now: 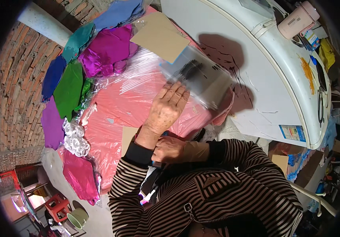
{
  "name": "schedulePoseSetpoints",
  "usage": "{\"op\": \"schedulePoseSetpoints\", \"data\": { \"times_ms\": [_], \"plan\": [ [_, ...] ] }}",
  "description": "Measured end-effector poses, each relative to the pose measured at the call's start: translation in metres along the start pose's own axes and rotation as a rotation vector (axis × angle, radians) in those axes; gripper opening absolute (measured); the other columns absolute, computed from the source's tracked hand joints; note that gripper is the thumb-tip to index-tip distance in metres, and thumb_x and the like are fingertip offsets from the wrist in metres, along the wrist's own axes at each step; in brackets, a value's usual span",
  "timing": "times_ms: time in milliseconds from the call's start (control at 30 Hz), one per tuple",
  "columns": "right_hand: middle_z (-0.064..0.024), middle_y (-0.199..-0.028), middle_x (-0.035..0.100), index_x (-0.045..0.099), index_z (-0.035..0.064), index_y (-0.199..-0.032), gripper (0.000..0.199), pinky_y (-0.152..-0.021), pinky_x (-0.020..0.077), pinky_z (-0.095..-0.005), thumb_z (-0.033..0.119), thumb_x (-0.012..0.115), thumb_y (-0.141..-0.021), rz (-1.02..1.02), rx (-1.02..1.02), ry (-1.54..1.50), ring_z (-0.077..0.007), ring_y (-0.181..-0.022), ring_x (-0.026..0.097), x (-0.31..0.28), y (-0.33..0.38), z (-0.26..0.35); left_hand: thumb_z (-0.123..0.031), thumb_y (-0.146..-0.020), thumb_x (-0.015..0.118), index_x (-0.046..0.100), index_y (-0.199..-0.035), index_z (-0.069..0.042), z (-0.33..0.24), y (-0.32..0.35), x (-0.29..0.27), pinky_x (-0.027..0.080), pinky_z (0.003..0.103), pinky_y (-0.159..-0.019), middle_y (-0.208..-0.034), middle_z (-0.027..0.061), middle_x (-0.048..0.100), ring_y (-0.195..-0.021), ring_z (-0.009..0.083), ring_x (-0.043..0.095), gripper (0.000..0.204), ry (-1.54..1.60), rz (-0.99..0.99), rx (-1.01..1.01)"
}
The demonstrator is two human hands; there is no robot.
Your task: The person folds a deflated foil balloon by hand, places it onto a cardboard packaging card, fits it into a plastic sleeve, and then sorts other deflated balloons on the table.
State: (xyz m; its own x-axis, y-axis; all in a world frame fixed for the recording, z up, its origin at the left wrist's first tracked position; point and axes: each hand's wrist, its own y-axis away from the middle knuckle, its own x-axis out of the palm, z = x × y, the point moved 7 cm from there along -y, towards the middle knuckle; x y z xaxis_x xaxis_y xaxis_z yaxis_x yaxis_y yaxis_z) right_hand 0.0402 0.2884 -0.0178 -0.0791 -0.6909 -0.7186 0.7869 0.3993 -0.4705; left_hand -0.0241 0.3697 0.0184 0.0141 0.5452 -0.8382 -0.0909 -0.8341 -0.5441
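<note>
The left hand (166, 108) is lying flat, fingers spread, pressing on the pink sheet (126, 102) and touching the near edge of a clear bag (197, 77), which is lying just beyond its fingertips. The right hand (170, 149) is curling at the left wrist; whether it is gripping anything is unclear.

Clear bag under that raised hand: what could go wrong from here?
1. The left hand only rests its fingertips on the clear bag, which looks blurred; it could slip.
2. The cardboard sheet lies loose on the pink foil pile and might slide off.
3. The right hand is partly hidden by the left forearm.
</note>
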Motion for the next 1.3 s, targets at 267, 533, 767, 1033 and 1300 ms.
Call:
{"op": "schedulePoseSetpoints", "data": {
  "times_ms": [267, 533, 767, 1033, 1300],
  "plan": [
    [-0.0127, -0.091, 0.065, 0.061, 0.0052, -0.079, 0.015, -0.087, 0.0520, -0.0455, 0.018, 0.059, -0.086, 0.074, 0.039, -0.032, -0.0327, -0.095, 0.066, 0.015, 0.002, -0.004, -0.006, -0.075, 0.070, 0.071, -0.113, -0.001, 0.001, -0.003, -0.008, 0.053, 0.039, -0.092, -0.089, 0.0091, 0.063, -0.093, 0.0237, 0.066, 0.038, 0.185, -0.052, -0.057],
    [-0.0131, -0.107, 0.068, 0.067, 0.0054, -0.099, 0.018, -0.100, 0.0496, -0.0454, 0.018, 0.058, -0.090, -0.031, 0.031, -0.027, -0.0300, -0.112, 0.065, 0.012, 0.004, -0.006, -0.005, -0.078, 0.070, 0.066, -0.113, -0.005, -0.002, 0.002, -0.039, 0.051, 0.038, -0.082, -0.084, 0.0056, 0.055, -0.081, 0.0231, 0.061, 0.035, 0.118, -0.073, -0.141],
    [-0.0138, -0.134, 0.062, 0.063, 0.0033, -0.127, 0.036, -0.117, 0.0394, -0.0471, 0.018, 0.057, -0.094, 0.034, -0.032, 0.158, -0.0311, -0.132, 0.056, 0.004, -0.004, 0.003, -0.003, -0.078, 0.076, 0.064, -0.106, -0.007, 0.022, 0.062, -0.100, 0.051, 0.039, -0.074, -0.082, 0.0071, 0.058, -0.077, 0.0263, 0.061, 0.030, 0.021, -0.085, -0.340],
    [-0.0156, -0.142, 0.060, 0.060, 0.0027, -0.139, 0.049, -0.123, 0.0361, -0.0481, 0.015, 0.062, -0.091, 0.086, -0.059, 0.245, -0.0319, -0.138, 0.053, -0.004, -0.011, 0.009, -0.008, -0.080, 0.074, 0.063, -0.105, -0.007, 0.017, 0.116, -0.167, 0.053, 0.038, -0.075, -0.082, 0.0079, 0.062, -0.081, 0.0255, 0.066, 0.027, -0.230, 0.172, -0.438],
    [-0.0172, -0.144, 0.061, 0.063, 0.0009, -0.137, 0.048, -0.123, 0.0373, -0.0484, 0.006, 0.062, -0.089, -0.010, 0.027, 0.214, -0.0329, -0.141, 0.053, -0.032, -0.012, 0.008, -0.011, -0.085, 0.069, 0.065, -0.110, -0.005, 0.002, 0.136, -0.188, 0.052, 0.042, -0.093, -0.087, 0.0078, 0.069, -0.097, 0.0233, 0.070, 0.026, -0.410, 0.293, -0.399]
  ]
}}
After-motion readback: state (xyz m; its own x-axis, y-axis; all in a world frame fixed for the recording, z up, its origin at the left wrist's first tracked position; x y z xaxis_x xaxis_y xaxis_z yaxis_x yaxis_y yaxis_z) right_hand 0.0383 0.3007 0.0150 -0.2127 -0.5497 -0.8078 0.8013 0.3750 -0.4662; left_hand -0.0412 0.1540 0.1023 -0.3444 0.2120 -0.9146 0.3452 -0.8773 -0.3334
